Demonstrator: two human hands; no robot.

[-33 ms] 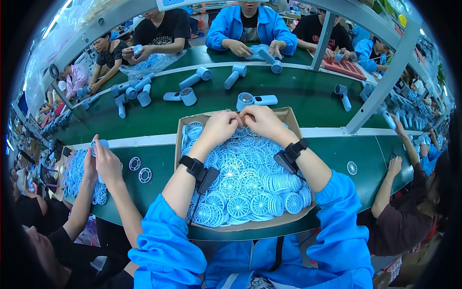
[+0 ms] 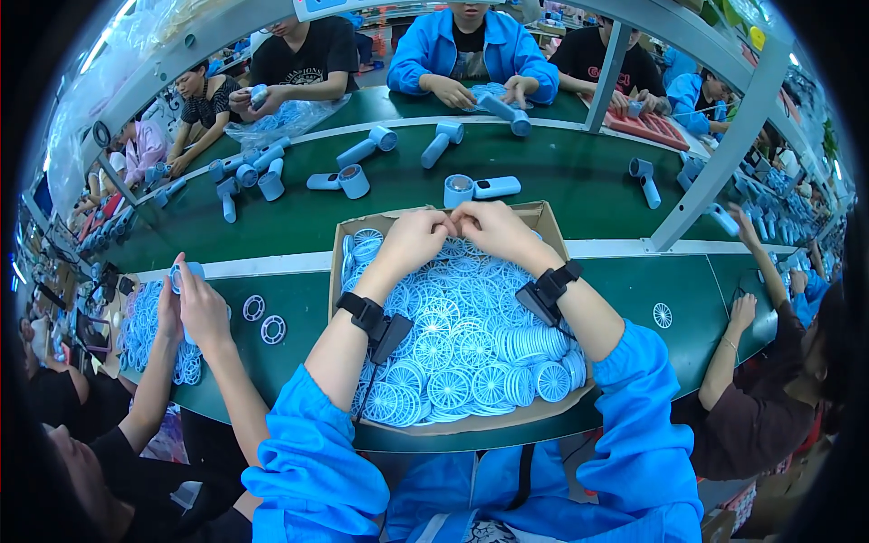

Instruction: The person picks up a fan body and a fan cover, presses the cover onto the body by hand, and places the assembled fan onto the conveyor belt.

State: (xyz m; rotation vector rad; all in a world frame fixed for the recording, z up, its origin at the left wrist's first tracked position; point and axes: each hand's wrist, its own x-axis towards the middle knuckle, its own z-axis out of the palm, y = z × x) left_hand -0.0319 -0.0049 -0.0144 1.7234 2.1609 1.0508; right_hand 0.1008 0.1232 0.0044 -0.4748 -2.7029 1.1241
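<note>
The person's left hand (image 2: 416, 235) and right hand (image 2: 496, 230) met at the fingertips above the far part of a cardboard box (image 2: 547, 220); the fingers were curled inward and drawn close together, neither hand spread wide; whether they pinched anything could not be told, since the backs of the hands hid the tips.

Below them, the light blue spoked discs (image 2: 448, 389) filled the box; they were round and thin, with narrow ribs running from hub to rim; most lay flat or overlapping, while a row toward the right leaned together in a stack; the box stood on a green table (image 2: 625, 299), and just beyond it lay a blue handheld fan (image 2: 496, 187).
</note>
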